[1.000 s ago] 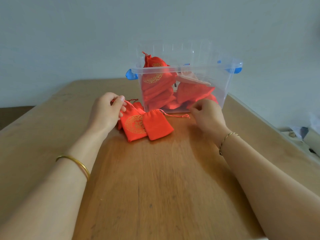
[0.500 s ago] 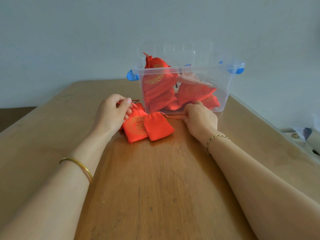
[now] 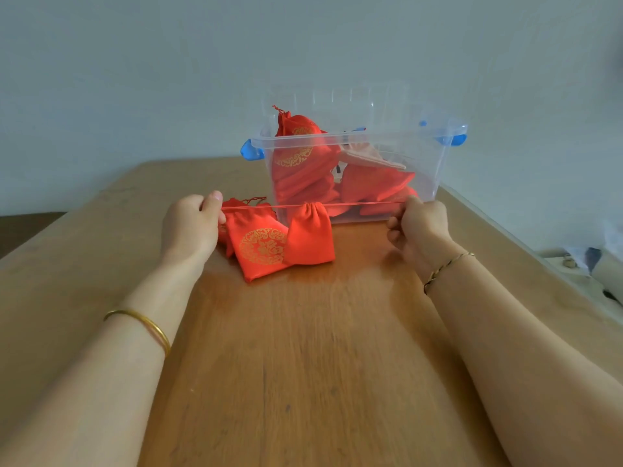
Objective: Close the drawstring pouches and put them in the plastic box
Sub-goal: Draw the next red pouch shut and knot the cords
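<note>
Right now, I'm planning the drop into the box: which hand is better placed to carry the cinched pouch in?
Right, probably. The right hand pinches the drawstring directly in front of the plastic box; the left hand pinches the other end out past the box's left edge.

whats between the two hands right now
In the head view, a taut red drawstring runs from the left hand to the right hand, with the plain red pouch gathered on it midway, overlapping a gold-printed pouch.
</note>
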`<act>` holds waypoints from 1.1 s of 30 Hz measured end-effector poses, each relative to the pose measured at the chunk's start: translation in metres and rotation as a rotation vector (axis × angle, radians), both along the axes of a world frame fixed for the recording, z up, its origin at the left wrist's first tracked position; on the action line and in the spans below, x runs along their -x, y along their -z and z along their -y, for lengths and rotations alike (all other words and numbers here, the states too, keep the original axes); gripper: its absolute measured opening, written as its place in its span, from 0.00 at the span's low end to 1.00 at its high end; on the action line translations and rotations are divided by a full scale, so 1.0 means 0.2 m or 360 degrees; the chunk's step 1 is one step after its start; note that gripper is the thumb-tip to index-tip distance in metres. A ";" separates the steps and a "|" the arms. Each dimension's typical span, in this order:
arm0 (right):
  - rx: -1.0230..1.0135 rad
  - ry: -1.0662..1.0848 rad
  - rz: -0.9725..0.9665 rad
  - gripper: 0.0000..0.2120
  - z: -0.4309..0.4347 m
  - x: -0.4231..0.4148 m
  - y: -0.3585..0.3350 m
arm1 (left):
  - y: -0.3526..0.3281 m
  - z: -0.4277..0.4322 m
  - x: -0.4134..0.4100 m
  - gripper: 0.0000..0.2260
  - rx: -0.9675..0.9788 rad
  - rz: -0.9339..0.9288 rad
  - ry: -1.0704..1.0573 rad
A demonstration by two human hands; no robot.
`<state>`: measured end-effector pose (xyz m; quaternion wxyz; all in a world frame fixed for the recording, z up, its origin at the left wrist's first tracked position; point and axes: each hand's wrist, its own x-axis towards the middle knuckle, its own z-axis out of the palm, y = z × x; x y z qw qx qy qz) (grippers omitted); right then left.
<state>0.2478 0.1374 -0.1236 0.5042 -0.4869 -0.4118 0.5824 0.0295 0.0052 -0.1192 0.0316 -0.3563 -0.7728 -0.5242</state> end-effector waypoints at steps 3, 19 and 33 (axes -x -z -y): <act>0.0143 0.0000 -0.0318 0.14 -0.01 -0.01 -0.01 | -0.01 -0.01 -0.01 0.19 -0.0082 0.0172 0.0015; -0.1054 -0.0345 0.0226 0.15 0.20 0.11 -0.45 | -0.33 -0.07 -0.30 0.05 -0.0289 0.1077 0.1391; -0.1011 -0.0500 0.0454 0.16 0.16 0.17 -0.35 | -0.37 -0.14 -0.33 0.07 -0.0089 0.0728 0.1441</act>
